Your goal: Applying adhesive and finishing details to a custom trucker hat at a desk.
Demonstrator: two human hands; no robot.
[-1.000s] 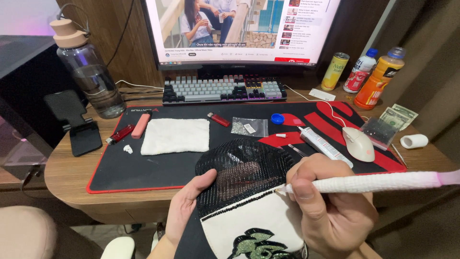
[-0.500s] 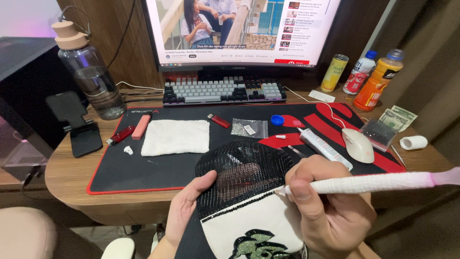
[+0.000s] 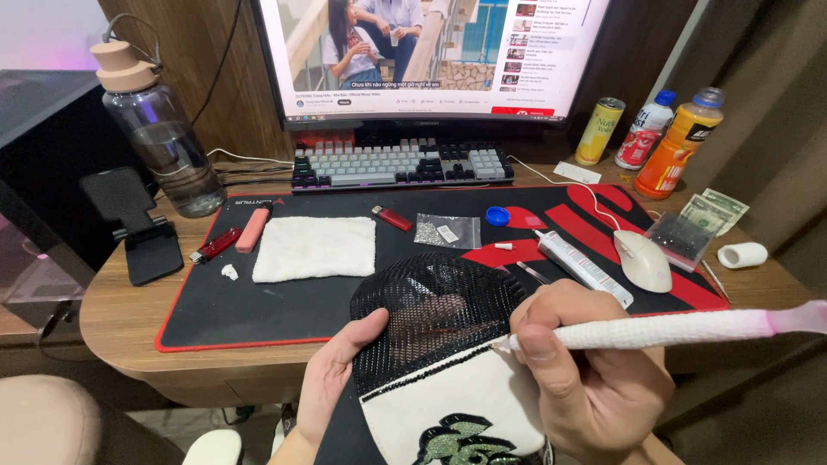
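Item: mesh-backed cap (image 3: 435,323), black net and white front panel, lying at the near desk edge over the black-and-red desk mat (image 3: 258,301). My left hand (image 3: 332,379) is gripping its left rim, fingers curled. My right hand (image 3: 586,387) is pinching a white-wrapped stick tool (image 3: 672,329), fingers closed tight, its tip touching the cap's seam. Glue tube (image 3: 581,267) lying just beyond.

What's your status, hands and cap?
Left hand grips mesh cap from its side. Right hand holds wrapped stick, tip at the cap's rhinestone line. Nothing in the way.
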